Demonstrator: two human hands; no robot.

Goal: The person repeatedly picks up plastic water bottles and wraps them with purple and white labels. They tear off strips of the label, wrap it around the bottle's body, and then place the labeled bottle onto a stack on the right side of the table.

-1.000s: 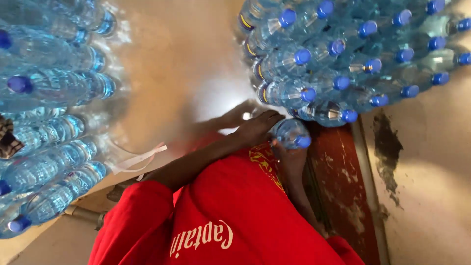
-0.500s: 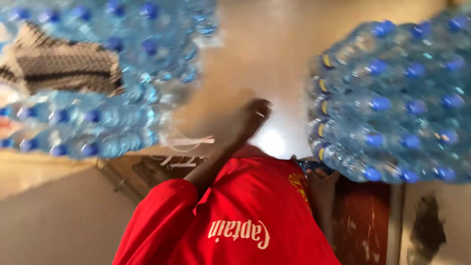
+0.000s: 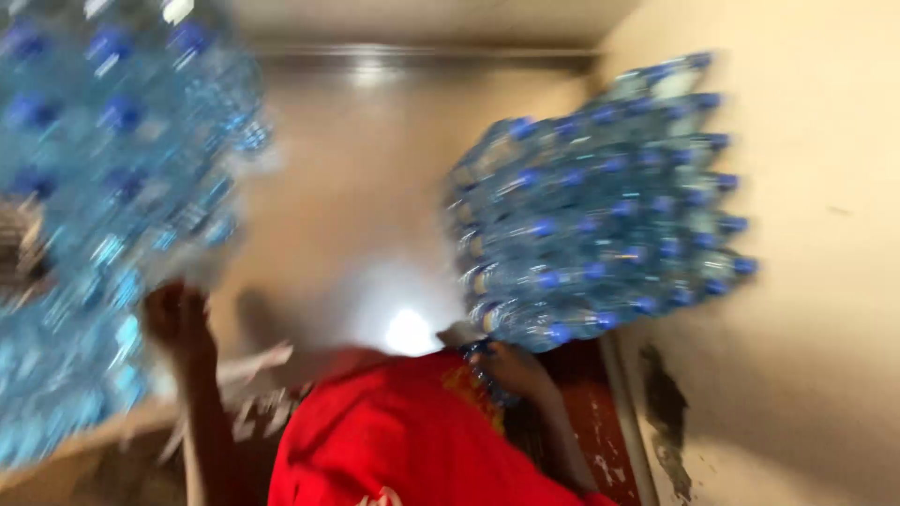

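The picture is very blurry. A red shirt point(image 3: 403, 445) fills the bottom, and both arms reach up from it.

The right hand point(image 3: 514, 367) is just above the red shirt, on its right side. Its fingers look wrapped round a small clear bottle point(image 3: 480, 367). The bottle sits right at the top edge of the red shirt, and it touches the bottom of a big stack of water bottles point(image 3: 600, 201). That stack is above the red shirt, to the right. The bottles in it are clear with blue caps and lie on their sides.

The left hand point(image 3: 178, 317) is up above the red shirt, to the left. It looks curled, but it is too blurry to tell if it holds anything. It is next to another pile of bottles point(image 3: 103, 187), which is far up and left of the red shirt.

A tan wall point(image 3: 825, 281) is to the right of the red shirt, with a dark mark low on it.
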